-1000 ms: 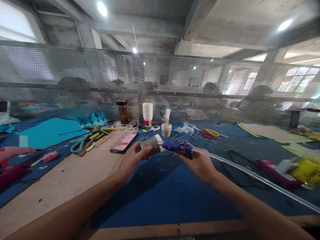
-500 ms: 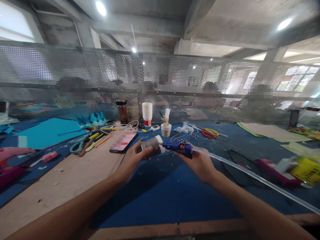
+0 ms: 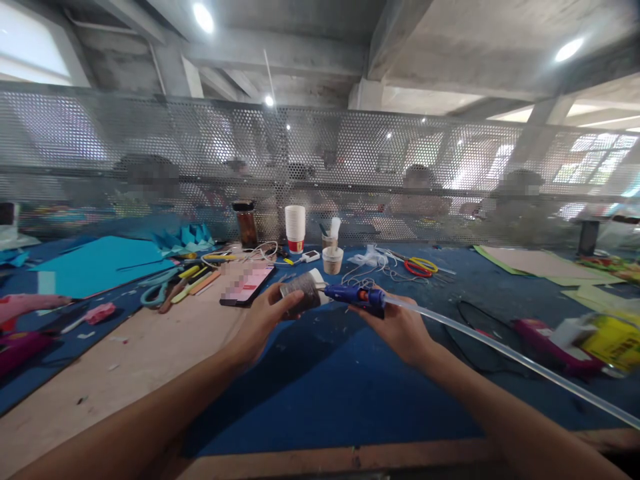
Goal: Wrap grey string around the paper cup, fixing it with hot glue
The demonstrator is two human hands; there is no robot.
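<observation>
My left hand (image 3: 273, 310) is closed around a paper cup (image 3: 299, 293), tilted on its side, its white end toward the right and its body wrapped in grey-brown cord. In my right hand (image 3: 393, 320) is a blue hot glue gun (image 3: 353, 293), gripped from below. Its nozzle meets the cup near the white part; whether it touches cannot be made out. A long clear glue stick (image 3: 480, 337) runs out of the gun's back toward the lower right. Both hands are above the blue table surface (image 3: 360, 393).
Behind stand stacked paper cups (image 3: 295, 230), a small tub (image 3: 332, 260) and a brown bottle (image 3: 245, 225). A phone (image 3: 247, 285), several tools and blue paper (image 3: 105, 263) lie left. Scissors (image 3: 421, 267), tangled cord and a magenta glue gun (image 3: 555, 343) lie right. A perforated metal screen (image 3: 340, 153) borders the back.
The cup has turned very slightly in my left hand. The glue gun stays at nearly the same spot against it.
</observation>
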